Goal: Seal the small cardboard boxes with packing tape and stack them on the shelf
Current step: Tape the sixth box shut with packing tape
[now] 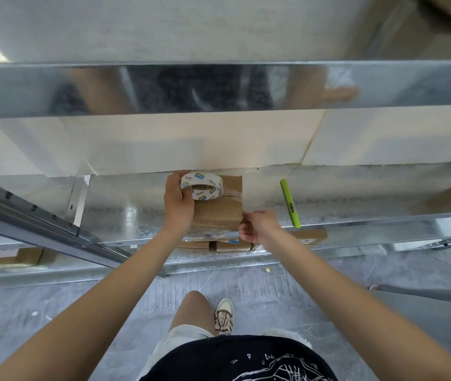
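Tape roll (202, 186) is gripped by left hand (178, 202) over box (220, 209) on shelf (125, 210). Box's 3 o'clock edge is pinched by right hand (258, 225). Green cutter (290, 203) lies at 3 o'clock, apart.

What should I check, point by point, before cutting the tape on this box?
1. Left hand grips the tape roll: ok.
2. Tape is drawn over the top of the box: ok; a clear strip shows near the roll.
3. Right hand holds the tape end at the box's near right corner: cannot tell; the fingers hide it.
4. Box lies flat on the shelf: ok.
5. Green cutter is in hand: not ok; it lies on the shelf, right of the box, untouched.
6. Flaps are closed along the seam: ok.
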A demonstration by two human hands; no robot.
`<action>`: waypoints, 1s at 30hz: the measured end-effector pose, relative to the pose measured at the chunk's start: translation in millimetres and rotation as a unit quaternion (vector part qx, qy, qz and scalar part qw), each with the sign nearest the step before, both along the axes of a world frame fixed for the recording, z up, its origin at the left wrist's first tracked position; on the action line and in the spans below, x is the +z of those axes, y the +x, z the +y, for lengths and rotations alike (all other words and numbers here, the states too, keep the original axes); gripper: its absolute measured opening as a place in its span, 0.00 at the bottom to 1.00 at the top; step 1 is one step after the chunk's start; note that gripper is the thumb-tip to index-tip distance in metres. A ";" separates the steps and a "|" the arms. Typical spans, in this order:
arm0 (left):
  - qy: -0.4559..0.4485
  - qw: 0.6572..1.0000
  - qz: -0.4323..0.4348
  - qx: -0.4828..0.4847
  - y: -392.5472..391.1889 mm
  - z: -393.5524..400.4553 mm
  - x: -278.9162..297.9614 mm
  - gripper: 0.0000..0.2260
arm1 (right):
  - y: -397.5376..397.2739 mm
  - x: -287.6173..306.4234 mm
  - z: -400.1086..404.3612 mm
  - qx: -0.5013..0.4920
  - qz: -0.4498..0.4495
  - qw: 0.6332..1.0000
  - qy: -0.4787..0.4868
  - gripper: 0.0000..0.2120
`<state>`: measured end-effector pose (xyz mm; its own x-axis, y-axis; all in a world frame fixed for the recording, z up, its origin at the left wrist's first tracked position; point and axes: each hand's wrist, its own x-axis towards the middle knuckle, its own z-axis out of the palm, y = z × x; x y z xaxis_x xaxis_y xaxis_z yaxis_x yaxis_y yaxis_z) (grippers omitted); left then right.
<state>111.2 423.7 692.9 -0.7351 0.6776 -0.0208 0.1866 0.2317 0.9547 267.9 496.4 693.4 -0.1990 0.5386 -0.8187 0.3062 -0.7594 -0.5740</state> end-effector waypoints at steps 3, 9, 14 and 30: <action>-0.014 1.000 0.002 -0.001 0.1 -0.3 2.8 0.16 | 3.6 -3.8 -23.2 0.149 -0.132 0.896 0.398 0.16; -0.022 0.998 0.051 -0.015 3.9 -0.5 9.8 0.14 | 2.1 -19.4 -29.3 0.417 -0.229 0.652 0.591 0.45; 0.017 0.998 0.046 -0.037 1.8 -3.5 22.4 0.17 | 0.8 -22.4 -27.8 0.423 -0.274 0.629 0.591 0.46; -0.161 0.904 0.347 -0.191 -52.0 -36.9 50.0 0.17 | -3.3 -19.4 -28.5 0.443 -0.316 0.596 0.591 0.43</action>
<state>59.1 386.7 743.0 -0.3608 0.9256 0.1140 0.8395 0.2691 0.4721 264.6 467.9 674.0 -0.6869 0.7259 -0.0341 0.7247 0.6808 -0.1059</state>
